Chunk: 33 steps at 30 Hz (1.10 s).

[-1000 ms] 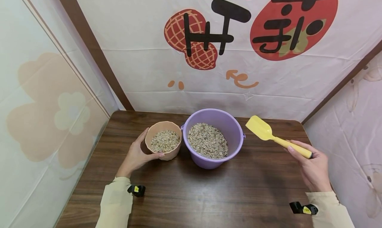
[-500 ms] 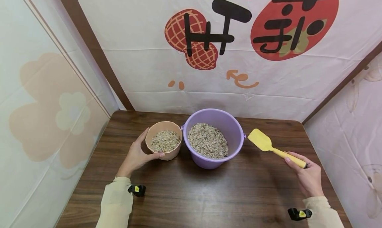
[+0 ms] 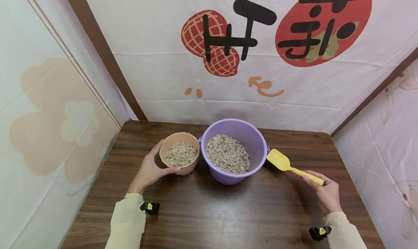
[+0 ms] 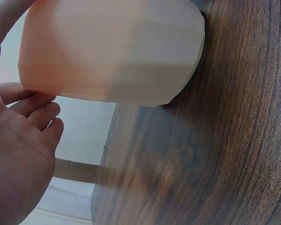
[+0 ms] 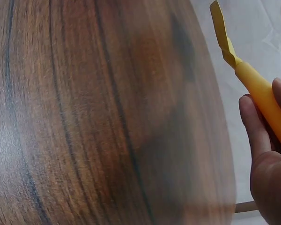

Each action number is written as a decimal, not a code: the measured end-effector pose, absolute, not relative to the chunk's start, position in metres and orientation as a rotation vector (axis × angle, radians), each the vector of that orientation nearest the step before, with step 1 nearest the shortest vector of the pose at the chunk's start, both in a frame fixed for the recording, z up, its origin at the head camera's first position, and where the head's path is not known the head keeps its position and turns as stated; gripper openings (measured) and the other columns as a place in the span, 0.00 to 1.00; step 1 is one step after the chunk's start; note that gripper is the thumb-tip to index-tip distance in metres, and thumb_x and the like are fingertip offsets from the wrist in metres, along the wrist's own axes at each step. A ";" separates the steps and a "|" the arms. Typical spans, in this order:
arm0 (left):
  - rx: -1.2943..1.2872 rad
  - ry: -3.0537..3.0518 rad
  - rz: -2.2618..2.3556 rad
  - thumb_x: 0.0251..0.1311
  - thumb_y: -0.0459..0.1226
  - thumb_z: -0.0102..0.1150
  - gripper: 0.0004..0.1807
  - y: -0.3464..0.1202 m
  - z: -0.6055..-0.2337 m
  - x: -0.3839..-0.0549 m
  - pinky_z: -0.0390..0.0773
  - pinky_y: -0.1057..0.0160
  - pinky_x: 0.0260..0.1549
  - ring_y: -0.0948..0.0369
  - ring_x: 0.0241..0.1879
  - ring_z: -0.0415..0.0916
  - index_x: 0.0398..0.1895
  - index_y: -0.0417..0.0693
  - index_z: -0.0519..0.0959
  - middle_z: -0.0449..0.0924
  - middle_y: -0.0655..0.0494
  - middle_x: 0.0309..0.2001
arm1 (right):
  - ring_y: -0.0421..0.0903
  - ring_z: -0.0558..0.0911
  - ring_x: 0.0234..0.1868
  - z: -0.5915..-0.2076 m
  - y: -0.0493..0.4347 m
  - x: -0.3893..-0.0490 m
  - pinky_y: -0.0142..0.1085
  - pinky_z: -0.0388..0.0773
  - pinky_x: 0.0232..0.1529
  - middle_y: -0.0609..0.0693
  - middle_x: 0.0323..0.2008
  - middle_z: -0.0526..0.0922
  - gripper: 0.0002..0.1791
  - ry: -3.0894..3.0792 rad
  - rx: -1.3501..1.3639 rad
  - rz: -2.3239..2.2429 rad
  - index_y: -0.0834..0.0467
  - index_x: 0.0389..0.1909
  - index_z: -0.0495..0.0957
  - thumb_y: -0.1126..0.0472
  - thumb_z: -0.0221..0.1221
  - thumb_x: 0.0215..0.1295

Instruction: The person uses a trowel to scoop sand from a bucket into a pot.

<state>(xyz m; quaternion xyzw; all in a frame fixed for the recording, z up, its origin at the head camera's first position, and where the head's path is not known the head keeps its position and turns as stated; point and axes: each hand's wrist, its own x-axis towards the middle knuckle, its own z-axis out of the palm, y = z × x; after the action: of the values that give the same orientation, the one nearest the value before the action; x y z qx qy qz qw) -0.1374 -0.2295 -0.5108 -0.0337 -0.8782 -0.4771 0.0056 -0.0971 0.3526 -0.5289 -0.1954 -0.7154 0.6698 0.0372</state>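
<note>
My left hand [image 3: 149, 172] holds a peach-coloured faceted pot [image 3: 189, 168] by its left side, thumb across the front of the rim, other fingers on the far left. Loose greyish-beige flakes or grit [image 3: 181, 154] partly fill the pot. In the left wrist view the pot wall [image 4: 107, 51] fills the top and its base meets the table. My right hand [image 3: 326, 193] grips the handle of a yellow toy shovel [image 3: 281, 161]. Its blade, with nothing visible on it, is just right of the purple bucket [image 3: 258, 147], above the table. Similar grit [image 3: 226, 154] lies inside the bucket.
The dark wooden table [image 3: 209, 216] runs to a white printed cloth backdrop [image 3: 156, 78] close behind the bucket. Cloth walls also rise at left and right. Pot and bucket stand side by side, almost touching.
My right hand has carried the shovel left and toward me, lower over the table, its blade nearing the bucket's right side. The left hand, pot and bucket have stayed in place.
</note>
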 end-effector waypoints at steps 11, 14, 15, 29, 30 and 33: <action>-0.101 -2.760 -1.479 0.39 0.51 0.85 0.69 -0.228 -0.510 -0.138 0.54 0.36 0.71 0.43 0.77 0.49 0.81 0.43 0.51 0.52 0.43 0.79 | 0.37 0.81 0.37 -0.542 0.355 -0.109 0.27 0.82 0.36 0.40 0.37 0.84 0.33 -2.244 -0.666 1.990 0.72 0.61 0.77 0.59 0.74 0.59; -0.103 -2.755 -1.479 0.38 0.52 0.86 0.69 -0.228 -0.509 -0.137 0.55 0.37 0.71 0.43 0.77 0.50 0.81 0.44 0.52 0.53 0.43 0.78 | 0.36 0.81 0.37 -0.545 0.355 -0.113 0.27 0.82 0.37 0.40 0.37 0.84 0.34 -2.256 -0.659 1.986 0.72 0.61 0.76 0.59 0.74 0.58; -0.102 -2.754 -1.479 0.38 0.52 0.86 0.69 -0.228 -0.509 -0.137 0.55 0.37 0.71 0.43 0.77 0.50 0.81 0.44 0.52 0.54 0.43 0.78 | 0.36 0.81 0.37 -0.547 0.356 -0.114 0.27 0.82 0.37 0.40 0.37 0.84 0.34 -2.254 -0.652 1.993 0.73 0.62 0.75 0.59 0.74 0.58; -0.099 -2.759 -1.482 0.39 0.51 0.86 0.69 -0.229 -0.508 -0.137 0.54 0.36 0.71 0.43 0.77 0.49 0.81 0.44 0.51 0.53 0.44 0.79 | 0.36 0.81 0.37 -0.552 0.359 -0.125 0.27 0.82 0.39 0.41 0.39 0.84 0.35 -2.264 -0.662 2.028 0.75 0.62 0.74 0.61 0.74 0.58; -0.099 -2.760 -1.481 0.39 0.51 0.86 0.69 -0.229 -0.508 -0.137 0.54 0.36 0.71 0.43 0.77 0.49 0.81 0.44 0.51 0.53 0.44 0.79 | 0.36 0.81 0.38 -0.552 0.359 -0.125 0.27 0.82 0.39 0.41 0.39 0.84 0.35 -2.270 -0.661 2.025 0.74 0.63 0.74 0.61 0.74 0.58; -0.098 -2.764 -1.476 0.39 0.51 0.86 0.69 -0.229 -0.508 -0.138 0.55 0.36 0.71 0.43 0.77 0.49 0.81 0.44 0.51 0.53 0.44 0.79 | 0.36 0.81 0.38 -0.554 0.360 -0.127 0.27 0.82 0.39 0.42 0.40 0.83 0.35 -2.295 -0.655 2.002 0.74 0.62 0.74 0.60 0.74 0.59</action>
<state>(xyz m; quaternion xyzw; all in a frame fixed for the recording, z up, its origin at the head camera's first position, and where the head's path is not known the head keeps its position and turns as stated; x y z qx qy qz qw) -0.1376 -0.2287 -0.5082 -0.0313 -0.8816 -0.4710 0.0034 -0.1267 0.3603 -0.5537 -0.2103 -0.7367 0.6425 0.0132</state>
